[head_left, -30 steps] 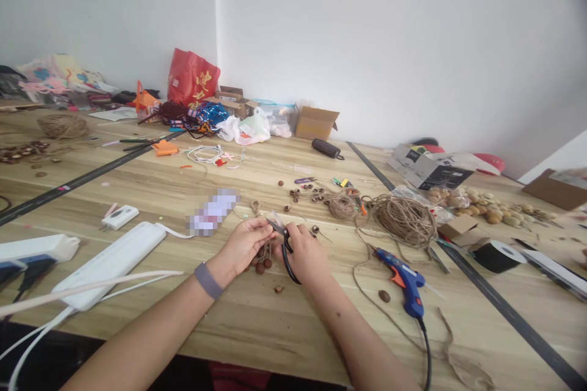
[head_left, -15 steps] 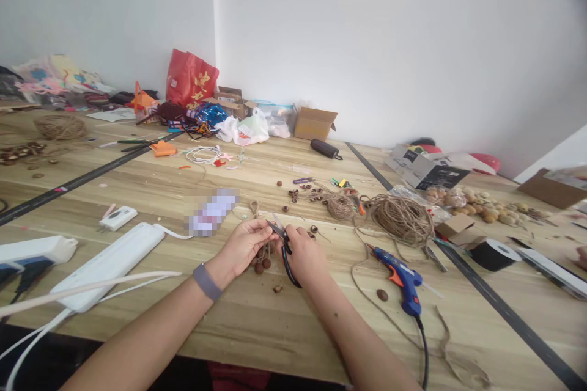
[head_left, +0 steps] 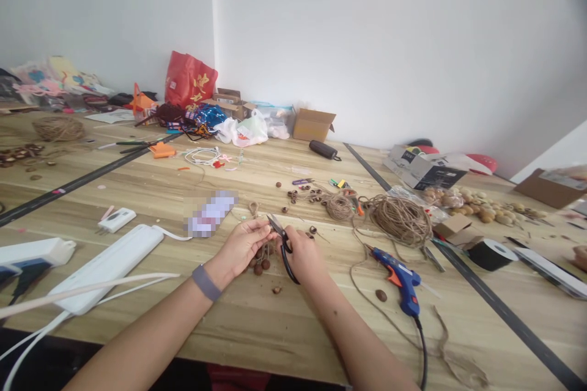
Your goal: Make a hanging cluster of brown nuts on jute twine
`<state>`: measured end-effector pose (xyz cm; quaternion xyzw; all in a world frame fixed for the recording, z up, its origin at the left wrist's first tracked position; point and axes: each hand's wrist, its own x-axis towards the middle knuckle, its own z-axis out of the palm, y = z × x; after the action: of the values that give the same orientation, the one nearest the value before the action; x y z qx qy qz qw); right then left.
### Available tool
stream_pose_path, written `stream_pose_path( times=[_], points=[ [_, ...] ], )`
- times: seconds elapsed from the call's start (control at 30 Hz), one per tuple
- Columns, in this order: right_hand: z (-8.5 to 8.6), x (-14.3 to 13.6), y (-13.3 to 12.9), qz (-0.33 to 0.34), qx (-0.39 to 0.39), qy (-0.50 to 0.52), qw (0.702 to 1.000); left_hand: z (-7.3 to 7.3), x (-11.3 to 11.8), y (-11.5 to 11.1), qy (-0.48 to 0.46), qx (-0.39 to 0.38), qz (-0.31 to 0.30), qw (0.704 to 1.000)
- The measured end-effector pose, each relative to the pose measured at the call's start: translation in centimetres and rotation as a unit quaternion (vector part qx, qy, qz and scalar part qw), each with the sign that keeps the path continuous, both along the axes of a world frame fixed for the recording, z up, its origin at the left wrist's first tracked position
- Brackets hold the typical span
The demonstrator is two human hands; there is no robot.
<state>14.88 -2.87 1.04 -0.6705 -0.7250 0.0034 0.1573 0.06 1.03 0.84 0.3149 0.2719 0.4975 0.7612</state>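
Black-handled scissors point(head_left: 287, 252) are in my right hand point(head_left: 306, 256), fingers wrapped round the handles, blades pointing up and left. Just left of the blades, my left hand point(head_left: 243, 245) is closed in a pinch near their tips. What lies between its fingertips is too small to make out. Beneath and behind the hands is a cluster of round brown nuts point(head_left: 258, 269), partly hidden by the fingers. A twine loop point(head_left: 254, 208) rises on the table beyond my left hand.
A blue hot glue gun point(head_left: 398, 281) lies at right with its cord running forward. Twine coils point(head_left: 400, 220) and nutshell pieces point(head_left: 315, 195) sit behind it and beyond the hands. A white power strip point(head_left: 106, 269) is at left. One loose nut point(head_left: 381, 295) lies near the glue gun.
The scissor blades stood apart with tips leftward; now they are closer together and point more upward. My left hand has stayed nearly in place.
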Motion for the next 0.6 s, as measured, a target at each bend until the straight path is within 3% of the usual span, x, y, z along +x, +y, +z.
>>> stream_pose_path(
  times=[0.3,0.6],
  points=[
    [0.46,-0.24,-0.35,-0.022,0.012,-0.015,1.000,-0.05,0.07,0.04,-0.001,0.025,0.007,1.000],
    [0.25,-0.19,-0.30,-0.021,0.010,-0.016,1.000,-0.63,-0.28,-0.06,0.057,0.059,-0.016,0.997]
  ],
)
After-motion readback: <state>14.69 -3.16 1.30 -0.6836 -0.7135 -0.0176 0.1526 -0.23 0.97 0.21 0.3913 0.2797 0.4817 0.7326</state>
